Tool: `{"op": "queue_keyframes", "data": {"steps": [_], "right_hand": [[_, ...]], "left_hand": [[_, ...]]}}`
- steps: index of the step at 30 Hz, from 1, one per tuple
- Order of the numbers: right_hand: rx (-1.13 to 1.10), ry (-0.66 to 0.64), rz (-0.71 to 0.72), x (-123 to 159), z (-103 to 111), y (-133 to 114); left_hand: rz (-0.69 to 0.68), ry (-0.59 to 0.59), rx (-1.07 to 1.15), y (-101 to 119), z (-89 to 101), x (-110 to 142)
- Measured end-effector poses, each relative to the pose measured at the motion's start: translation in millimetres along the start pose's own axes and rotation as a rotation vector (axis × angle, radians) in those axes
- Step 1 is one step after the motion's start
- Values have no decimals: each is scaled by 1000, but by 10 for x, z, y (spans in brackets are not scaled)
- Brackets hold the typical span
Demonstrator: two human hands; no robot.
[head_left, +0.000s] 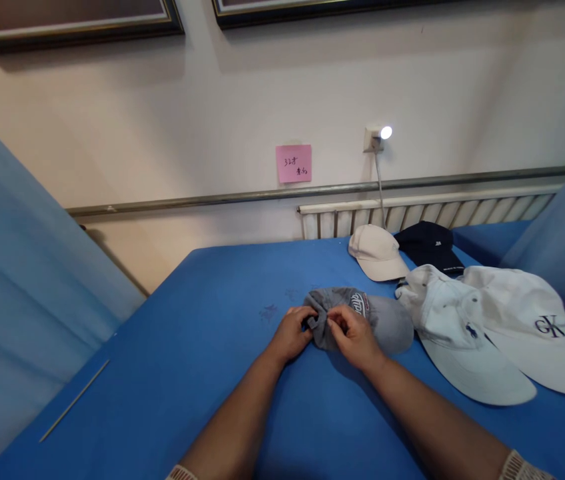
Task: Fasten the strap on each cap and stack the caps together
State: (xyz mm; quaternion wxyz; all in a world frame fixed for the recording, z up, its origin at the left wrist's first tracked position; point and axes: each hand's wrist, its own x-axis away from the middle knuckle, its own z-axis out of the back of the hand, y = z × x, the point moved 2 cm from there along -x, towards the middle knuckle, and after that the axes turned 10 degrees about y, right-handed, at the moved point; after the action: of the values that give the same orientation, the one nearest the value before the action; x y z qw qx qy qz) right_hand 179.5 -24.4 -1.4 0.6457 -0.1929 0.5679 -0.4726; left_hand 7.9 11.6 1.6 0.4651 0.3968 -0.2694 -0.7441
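Note:
A grey baseball cap [391, 325] with white lettering on its front lies on the blue table, its brim pointing right. At the back of its crown, my left hand [292, 332] is closed on the edge near the strap and opening. My right hand [355, 335] pinches the cap's fabric or strap just to the right, fingertips curled together. Both hands are close to each other over the crown. What exactly lies between the fingertips is too small to make out.
Right of the grey cap lie a pale cap [455, 320] and a white cap [527, 310]. Behind are a beige cap [375, 248] and a dark navy cap [427, 243]. A thin stick [73, 401] lies on the blue table [187, 373] at left. Blue curtains [22, 280] hang at both sides.

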Motion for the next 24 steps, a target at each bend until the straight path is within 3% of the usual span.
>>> {"op": "queue_keyframes", "data": {"steps": [4, 9, 15, 21, 24], "right_hand": [[-55, -77, 69, 48, -7, -141], [-56, -84, -32, 47, -29, -85], [-35, -11, -93, -12, -48, 100], [29, 47, -58, -62, 45, 30], [-74, 2, -187, -33, 23, 44]], "left_hand": [[-28, 86, -141, 150, 22, 13], [-87, 161, -207, 267, 7, 83], [-81, 150, -58, 289, -21, 108], [33, 157, 86, 136, -31, 56], [75, 170, 142, 89, -23, 49]]}}
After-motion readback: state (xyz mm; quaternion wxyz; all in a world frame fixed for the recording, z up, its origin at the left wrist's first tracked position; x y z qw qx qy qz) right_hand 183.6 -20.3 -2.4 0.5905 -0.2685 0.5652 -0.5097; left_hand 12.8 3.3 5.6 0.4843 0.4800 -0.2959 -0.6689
